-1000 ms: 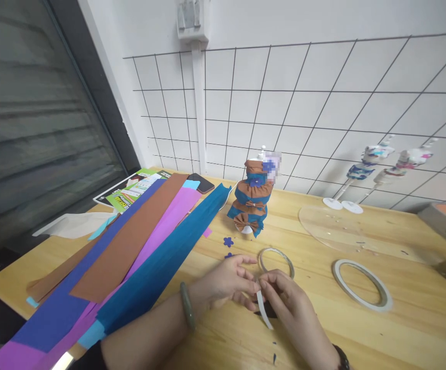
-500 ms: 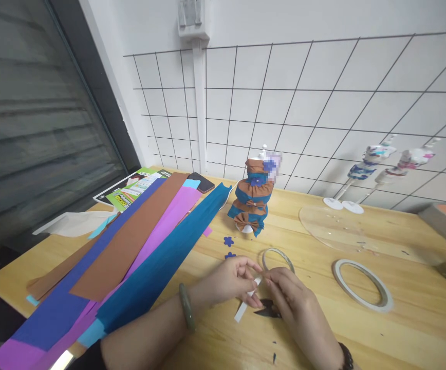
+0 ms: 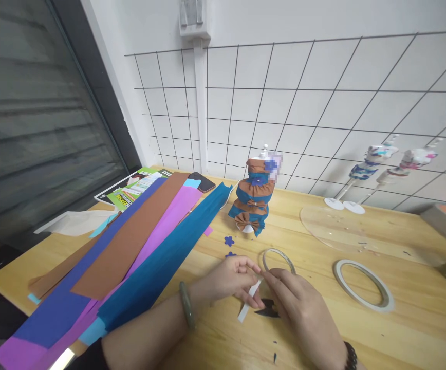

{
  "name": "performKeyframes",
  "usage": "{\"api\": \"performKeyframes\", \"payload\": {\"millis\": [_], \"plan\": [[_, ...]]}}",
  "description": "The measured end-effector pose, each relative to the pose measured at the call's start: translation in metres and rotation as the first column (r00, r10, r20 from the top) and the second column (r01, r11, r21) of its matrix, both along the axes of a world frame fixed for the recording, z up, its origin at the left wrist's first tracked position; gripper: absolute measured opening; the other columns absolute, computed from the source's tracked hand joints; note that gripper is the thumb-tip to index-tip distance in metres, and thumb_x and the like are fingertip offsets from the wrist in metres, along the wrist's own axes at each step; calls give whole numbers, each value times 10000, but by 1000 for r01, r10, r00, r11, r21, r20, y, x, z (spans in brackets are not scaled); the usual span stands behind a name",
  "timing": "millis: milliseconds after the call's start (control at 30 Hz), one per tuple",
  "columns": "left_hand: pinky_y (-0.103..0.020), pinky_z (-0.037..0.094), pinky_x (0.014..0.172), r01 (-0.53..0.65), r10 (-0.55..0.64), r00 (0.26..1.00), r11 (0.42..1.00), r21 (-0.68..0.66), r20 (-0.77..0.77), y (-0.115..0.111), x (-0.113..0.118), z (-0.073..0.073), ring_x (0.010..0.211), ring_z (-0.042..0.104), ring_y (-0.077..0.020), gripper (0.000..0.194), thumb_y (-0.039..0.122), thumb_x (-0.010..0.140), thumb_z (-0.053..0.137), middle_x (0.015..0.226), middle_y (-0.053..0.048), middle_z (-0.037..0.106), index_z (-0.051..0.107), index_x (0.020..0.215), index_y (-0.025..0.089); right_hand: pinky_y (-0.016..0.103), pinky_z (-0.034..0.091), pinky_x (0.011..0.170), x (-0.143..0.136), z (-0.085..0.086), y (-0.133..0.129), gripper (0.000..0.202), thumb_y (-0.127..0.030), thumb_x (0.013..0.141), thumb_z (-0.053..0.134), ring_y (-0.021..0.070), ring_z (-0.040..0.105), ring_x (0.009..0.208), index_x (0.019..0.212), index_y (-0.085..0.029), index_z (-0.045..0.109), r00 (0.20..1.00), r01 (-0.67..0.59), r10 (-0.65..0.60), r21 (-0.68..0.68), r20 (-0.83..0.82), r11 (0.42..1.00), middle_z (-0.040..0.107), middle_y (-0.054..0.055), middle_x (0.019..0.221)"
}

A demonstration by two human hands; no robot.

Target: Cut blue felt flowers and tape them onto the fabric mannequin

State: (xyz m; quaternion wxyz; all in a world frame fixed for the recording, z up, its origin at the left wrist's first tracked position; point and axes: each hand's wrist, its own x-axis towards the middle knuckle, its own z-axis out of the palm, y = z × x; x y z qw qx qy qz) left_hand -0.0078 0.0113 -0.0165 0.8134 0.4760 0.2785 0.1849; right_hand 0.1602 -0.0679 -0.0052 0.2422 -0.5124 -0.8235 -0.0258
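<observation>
While the left hand [image 3: 234, 280] and the right hand [image 3: 303, 308] met at the fingertips, pinched about the upper end of a narrow, flat white strip [image 3: 245, 310], the strip's lower end hung loose toward the near side; the fingers hid whether that upper end was one layer or two. If the strip were tape, as its look suggested, its free end could curl onto a finger or the table and stick there; a hard tug at the pinch could tear or crease it; a low sweep of the right hand could knock the partly hidden black object [image 3: 266, 309] beneath it, or push the thin, pale ring-shaped roll [image 3: 286, 257] just beyond.

The pale, grained wooden table [image 3: 215, 341] bore long brown, blue, purple and teal paper-like strips [image 3: 130, 236] on the left, beside a dark phone [image 3: 203, 182]; small blue flower-shaped cutouts [image 3: 229, 241] lay before an upright form dressed in brown and teal bands [image 3: 254, 194]; a thicker white ring-shaped roll [image 3: 385, 294] lay to the right; two slim white stands with patterned wrappings [image 3: 361, 170] stood far right, against a white wall [image 3: 269, 25] crossed by black grid lines.
</observation>
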Motion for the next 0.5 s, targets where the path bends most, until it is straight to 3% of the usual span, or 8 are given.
{"api": "performKeyframes", "payload": {"millis": [200, 367, 500], "plan": [[-226, 503, 481, -31, 40, 995, 996, 89, -94, -2, 3, 5, 488, 612, -133, 335, 444, 731, 571, 545, -5, 578, 503, 853, 139, 314, 504, 641, -3, -1, 1, 296, -179, 889, 380, 188, 606, 771, 1136, -173, 543, 999, 1, -1, 7, -35, 1000, 624, 122, 939], [-211, 496, 457, -32, 47, 993, 990, 141, -109, -4, 4, 7, 470, 604, -120, 317, 456, 748, 533, 565, 20, 557, 473, 838, 159, 289, 508, 645, -1, -7, 2, 322, -140, 894, 351, 172, 613, 782, 1179, -170, 499, 988, 52, -55, -23, -143, 998, 619, 109, 953], [-203, 488, 443, -64, 78, 993, 986, 156, -89, -3, 4, 5, 478, 611, -122, 290, 444, 773, 502, 594, 24, 551, 447, 837, 168, 314, 500, 697, 7, 5, 1, 241, -190, 897, 385, 185, 613, 799, 1046, -178, 574, 986, 66, -74, -62, -148, 996, 638, 97, 916]]}}
